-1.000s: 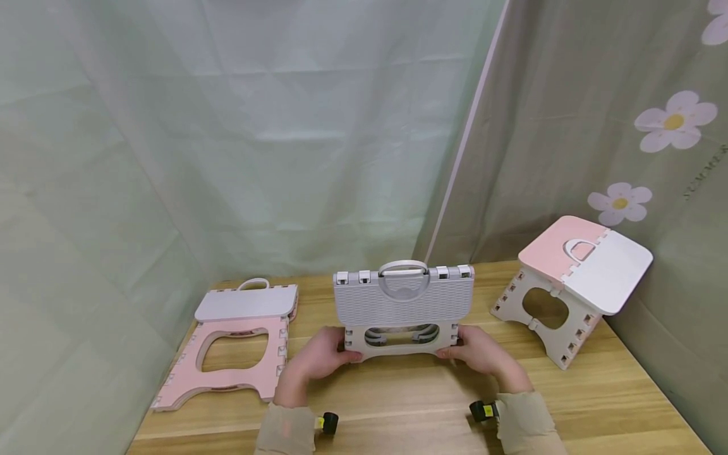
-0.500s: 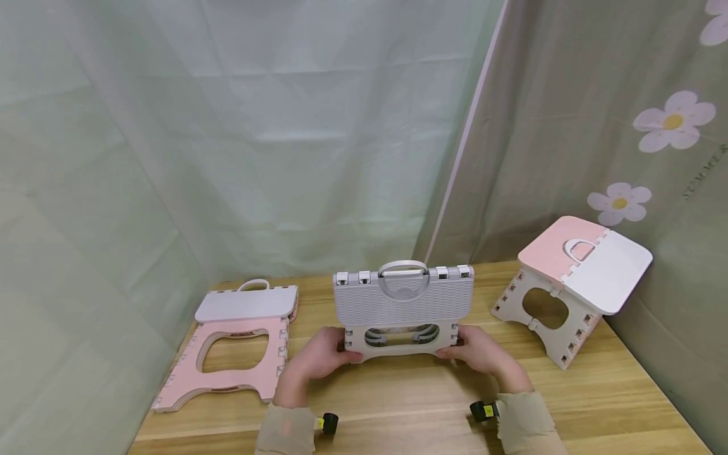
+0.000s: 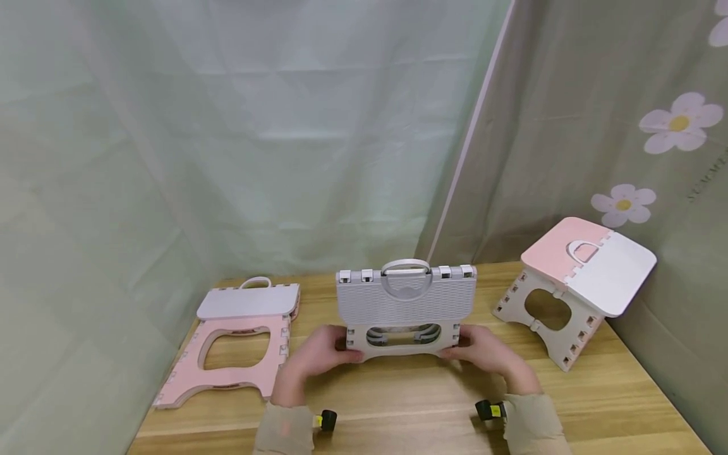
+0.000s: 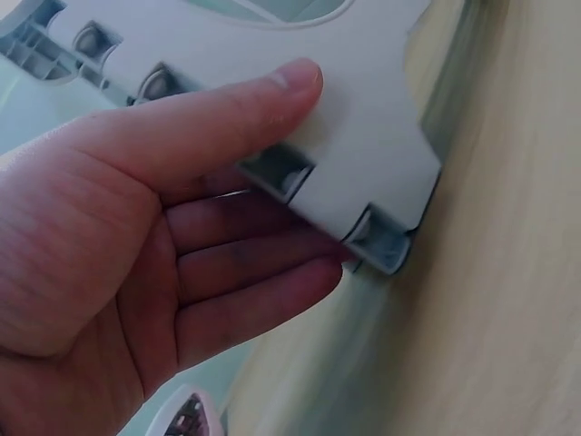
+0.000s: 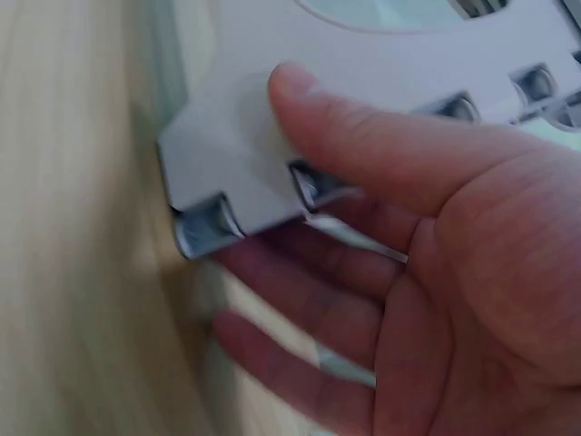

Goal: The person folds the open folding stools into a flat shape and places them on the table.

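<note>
A grey folding stool (image 3: pixel 406 306) stands upright at the middle of the wooden table, folded flat with its loop handle on top. My left hand (image 3: pixel 321 354) grips its lower left leg edge. On the other side, my right hand (image 3: pixel 483 352) holds the lower right leg edge. In the left wrist view, the thumb (image 4: pixel 272 100) presses the pale leg panel (image 4: pixel 363 127) while the other fingers go behind it. The right wrist view has the right thumb (image 5: pixel 327 127) on the panel's face (image 5: pixel 236 136), fingers behind its edge, partly hidden.
Left on the table (image 3: pixel 398 417) lies a pink and white folding stool (image 3: pixel 227 379), folded flat. An unfolded pink and white stool (image 3: pixel 586 272) is at the right, tilted in view. Curtains (image 3: pixel 318 158) hang behind the table, the right one with printed flowers.
</note>
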Motion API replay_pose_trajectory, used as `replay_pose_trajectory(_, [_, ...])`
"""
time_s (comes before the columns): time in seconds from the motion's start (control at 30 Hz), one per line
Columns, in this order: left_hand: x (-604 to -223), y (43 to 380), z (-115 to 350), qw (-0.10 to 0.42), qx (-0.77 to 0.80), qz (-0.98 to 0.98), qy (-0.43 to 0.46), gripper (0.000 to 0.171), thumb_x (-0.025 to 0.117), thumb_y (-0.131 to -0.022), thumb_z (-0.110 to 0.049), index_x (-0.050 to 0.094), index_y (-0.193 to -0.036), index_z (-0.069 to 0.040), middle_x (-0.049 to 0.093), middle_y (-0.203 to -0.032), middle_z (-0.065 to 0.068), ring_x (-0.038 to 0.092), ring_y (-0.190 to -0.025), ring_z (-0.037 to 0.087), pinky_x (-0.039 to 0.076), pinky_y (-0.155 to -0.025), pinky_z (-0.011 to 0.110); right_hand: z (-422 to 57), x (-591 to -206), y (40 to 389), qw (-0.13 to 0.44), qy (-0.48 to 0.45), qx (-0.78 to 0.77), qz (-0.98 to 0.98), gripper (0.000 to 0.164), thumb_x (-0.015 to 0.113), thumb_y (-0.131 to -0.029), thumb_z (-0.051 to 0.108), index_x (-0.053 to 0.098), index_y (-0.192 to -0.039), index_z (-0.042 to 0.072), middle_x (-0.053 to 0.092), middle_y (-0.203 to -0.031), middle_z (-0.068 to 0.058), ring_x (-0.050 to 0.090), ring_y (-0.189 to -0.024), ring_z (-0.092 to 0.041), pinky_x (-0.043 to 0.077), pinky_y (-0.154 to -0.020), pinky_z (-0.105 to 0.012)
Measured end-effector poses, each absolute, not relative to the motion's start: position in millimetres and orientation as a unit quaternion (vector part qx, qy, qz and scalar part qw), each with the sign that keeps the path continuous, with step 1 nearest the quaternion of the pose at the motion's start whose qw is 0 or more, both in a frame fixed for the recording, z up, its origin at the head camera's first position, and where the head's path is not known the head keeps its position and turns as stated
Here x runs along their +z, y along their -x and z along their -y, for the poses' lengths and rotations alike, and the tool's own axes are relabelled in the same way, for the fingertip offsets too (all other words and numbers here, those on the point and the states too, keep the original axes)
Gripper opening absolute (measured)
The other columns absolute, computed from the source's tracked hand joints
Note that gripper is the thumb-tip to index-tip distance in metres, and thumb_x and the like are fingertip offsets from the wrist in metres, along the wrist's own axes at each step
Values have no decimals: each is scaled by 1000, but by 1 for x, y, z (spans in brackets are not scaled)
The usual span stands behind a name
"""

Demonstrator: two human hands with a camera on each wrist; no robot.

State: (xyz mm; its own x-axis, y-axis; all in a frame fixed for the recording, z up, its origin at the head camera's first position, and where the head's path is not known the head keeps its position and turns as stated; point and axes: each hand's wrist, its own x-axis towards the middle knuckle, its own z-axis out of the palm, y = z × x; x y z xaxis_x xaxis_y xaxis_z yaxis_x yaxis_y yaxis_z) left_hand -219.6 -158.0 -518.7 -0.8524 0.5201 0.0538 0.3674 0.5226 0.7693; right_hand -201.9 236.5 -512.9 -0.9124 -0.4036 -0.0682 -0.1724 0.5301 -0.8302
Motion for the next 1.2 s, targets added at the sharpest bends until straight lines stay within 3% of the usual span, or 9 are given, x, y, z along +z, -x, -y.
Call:
replay_pose_trajectory(0.13, [-516,221,166,90,433,-863,-245,30,89,-91,-29,75,-108,-8,77,-100,-2,70,-88,11,57,-82,31,-245,-508,200,125,131,-470,-864,48,86,-94,20,60,-126,-5,71,-117,-15,67,-103,-27,56,-84,-38])
replay_pose_trajectory(0.27, [-516,222,171,82,457,-858,-220,40,92,-88,-26,68,-114,-7,72,-105,2,72,-94,18,60,-83,36,-249,-506,200,117,118,-482,-860,77,87,-93,21,40,-148,-3,63,-133,-27,64,-121,-43,55,-95,-52])
replay_pose_trajectory(0.33, [-516,222,171,76,465,-858,-204,50,94,-85,-27,64,-121,-8,70,-112,5,72,-103,23,60,-89,42,-249,-506,201,115,135,-482,-858,81,87,-93,23,39,-154,0,62,-139,-28,63,-125,-46,54,-99,-55])
replay_pose_trajectory(0.43, [-516,221,170,68,473,-858,-187,66,96,-83,-28,59,-133,-9,67,-122,8,69,-116,31,57,-98,51,-246,-508,203,110,167,-480,-854,69,86,-94,20,50,-149,-1,65,-136,-26,65,-121,-45,57,-95,-50])
replay_pose_trajectory(0.53, [-517,221,168,65,472,-858,-192,70,95,-84,-30,58,-141,-11,67,-129,7,66,-123,34,53,-103,54,-243,-510,203,104,174,-473,-857,58,85,-94,18,58,-141,-3,69,-129,-23,70,-114,-39,58,-87,-41])
replay_pose_trajectory(0.87, [-516,222,167,63,450,-861,-227,41,90,-90,-28,70,-120,-9,75,-111,3,72,-102,23,59,-90,45,-240,-512,202,90,155,-455,-872,56,86,-93,22,61,-137,-3,73,-120,-16,71,-107,-32,58,-85,-40])
replay_pose_trajectory(1.2, [-514,221,164,80,461,-855,-225,30,87,-93,-25,73,-113,-8,76,-104,2,73,-93,18,58,-80,32,-240,-512,202,86,148,-441,-881,44,84,-95,25,67,-129,2,76,-114,-8,69,-101,-21,54,-87,-40])
